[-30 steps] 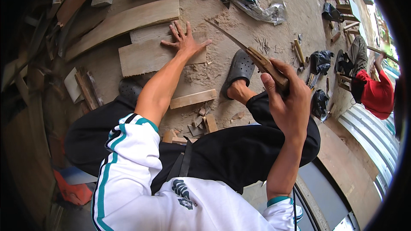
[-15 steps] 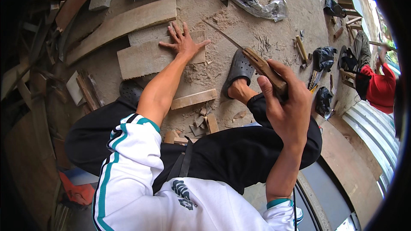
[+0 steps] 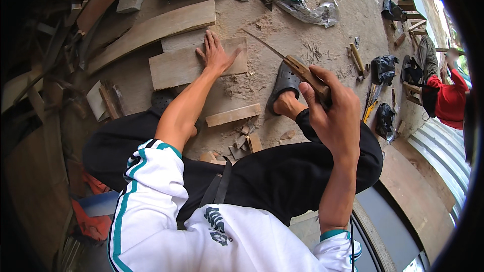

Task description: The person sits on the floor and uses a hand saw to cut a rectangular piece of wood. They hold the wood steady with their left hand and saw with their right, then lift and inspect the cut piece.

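Note:
My left hand (image 3: 217, 59) lies flat on a pale wooden board (image 3: 174, 72) on the ground, thumb stretched out to the right. Under that board's far edge another piece of wood (image 3: 179, 42) partly shows. My right hand (image 3: 337, 118) is closed round the wooden handle of a handsaw (image 3: 304, 74), raised above my right shoe. Its thin, narrow blade (image 3: 264, 43) points away to the upper left, and the tip appears near the board's right end, though I cannot tell whether they touch. A long curved plank (image 3: 156, 32) rests beyond the board.
A short wood strip (image 3: 233, 115) and offcuts (image 3: 242, 141) lie between my legs. My dark clogs (image 3: 286, 81) stand on the dusty ground. Nails (image 3: 315, 53), a hammer (image 3: 357, 59) and black bags (image 3: 384, 69) are to the right. Another person in red (image 3: 450, 102) sits at far right.
The fingers of my left hand have drawn closer together on the board. My right hand and the saw have shifted slightly left and lower over the shoe. The whole view has shifted slightly.

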`<state>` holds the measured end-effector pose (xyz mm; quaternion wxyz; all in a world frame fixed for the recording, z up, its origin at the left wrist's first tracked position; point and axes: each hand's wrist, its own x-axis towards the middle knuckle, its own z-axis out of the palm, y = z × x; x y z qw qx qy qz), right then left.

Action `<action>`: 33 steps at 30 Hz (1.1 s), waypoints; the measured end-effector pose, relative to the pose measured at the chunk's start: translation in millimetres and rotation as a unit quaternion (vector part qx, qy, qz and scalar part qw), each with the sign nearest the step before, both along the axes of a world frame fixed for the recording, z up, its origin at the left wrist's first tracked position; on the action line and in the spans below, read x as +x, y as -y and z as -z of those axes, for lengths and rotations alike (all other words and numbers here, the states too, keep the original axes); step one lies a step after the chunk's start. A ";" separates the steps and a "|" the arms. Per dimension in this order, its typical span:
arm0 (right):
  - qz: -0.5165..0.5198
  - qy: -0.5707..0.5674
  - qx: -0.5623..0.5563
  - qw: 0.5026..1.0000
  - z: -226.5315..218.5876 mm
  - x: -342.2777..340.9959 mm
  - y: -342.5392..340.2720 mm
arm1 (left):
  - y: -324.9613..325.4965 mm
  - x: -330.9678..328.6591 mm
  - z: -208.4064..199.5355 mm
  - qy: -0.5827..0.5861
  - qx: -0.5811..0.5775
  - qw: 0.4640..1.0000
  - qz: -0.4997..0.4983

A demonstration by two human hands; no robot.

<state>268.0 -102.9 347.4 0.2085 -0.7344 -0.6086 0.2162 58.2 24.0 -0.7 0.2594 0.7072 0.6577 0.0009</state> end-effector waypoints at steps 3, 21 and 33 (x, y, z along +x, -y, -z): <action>-0.011 -0.005 0.005 1.000 3.9 -0.6 2.6 | 12.5 -26.5 3.4 0.000 0.037 0.997 0.067; -0.042 0.009 -0.017 0.999 24.8 -14.5 1.9 | 30.8 -63.0 38.6 -0.056 0.126 0.978 0.155; -0.068 0.029 -0.041 0.996 22.2 -22.2 1.9 | 27.0 -35.8 70.9 0.037 0.276 0.960 -0.030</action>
